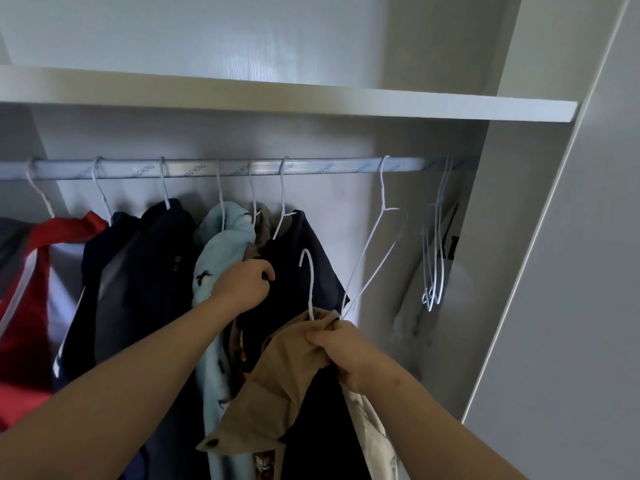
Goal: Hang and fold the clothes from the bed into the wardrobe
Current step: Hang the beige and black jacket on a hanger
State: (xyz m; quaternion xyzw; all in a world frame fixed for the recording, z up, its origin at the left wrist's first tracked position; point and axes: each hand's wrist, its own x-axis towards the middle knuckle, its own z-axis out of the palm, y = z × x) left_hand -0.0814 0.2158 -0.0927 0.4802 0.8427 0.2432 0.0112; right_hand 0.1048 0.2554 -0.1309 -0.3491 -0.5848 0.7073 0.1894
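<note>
Though soft and light, likely slips on wire: tan garment bunched with white hanger in right hand's tight pinch, below rail. Best held at hook. Left hand fisted on hung navy shirt.

L edge cuts red garment and rail. Under tan garment: hanger body below hook, hidden. Fingertips of left hand buried in dark shirt. Far-R hangers blurred.

The shirt is tan, the hangers white. Beside a red jacket and navy top hangs pale-blue fleece with small dark figures.
</note>
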